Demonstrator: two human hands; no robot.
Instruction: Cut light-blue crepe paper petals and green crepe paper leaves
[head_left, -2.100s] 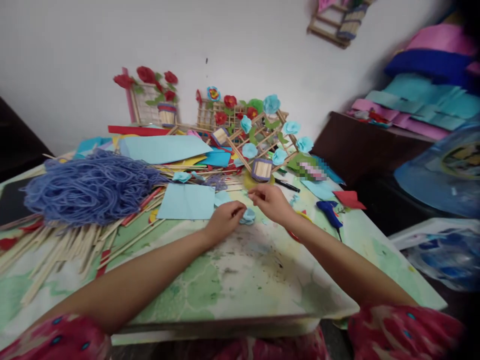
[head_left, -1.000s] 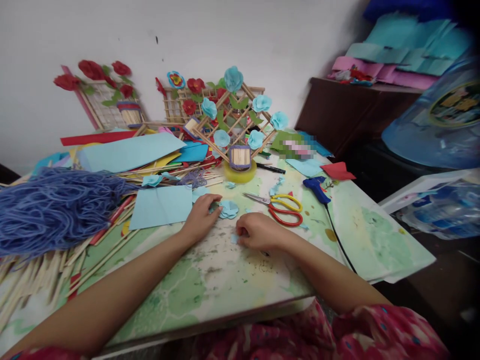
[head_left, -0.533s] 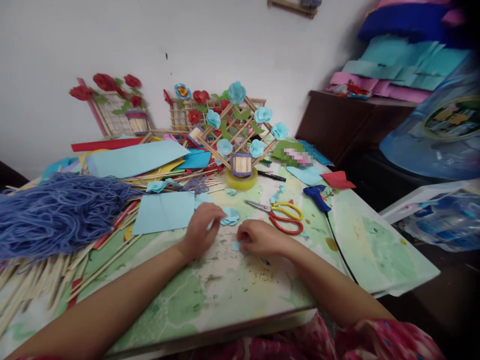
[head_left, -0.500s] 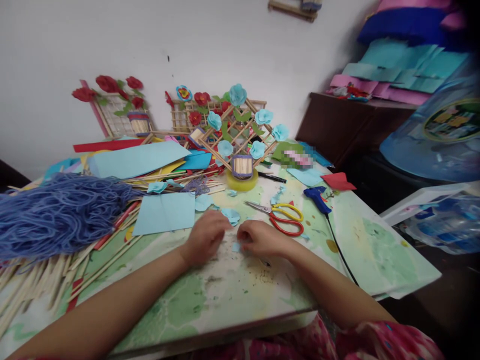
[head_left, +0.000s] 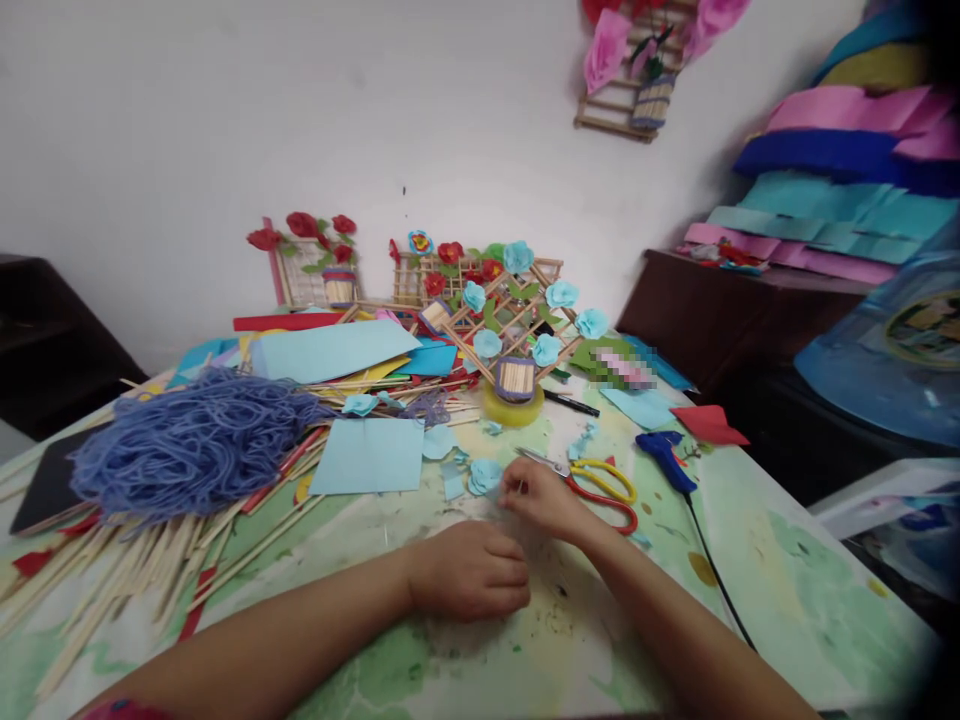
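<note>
Our left hand (head_left: 469, 582) rests on the table (head_left: 780, 590) with fingers curled under, and our right hand (head_left: 546, 502) pinches narrowly just beside the paper flower (head_left: 484, 476), its contents indiscernible.

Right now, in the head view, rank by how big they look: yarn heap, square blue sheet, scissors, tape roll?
1. yarn heap
2. square blue sheet
3. scissors
4. tape roll, though it sits farther back
</note>
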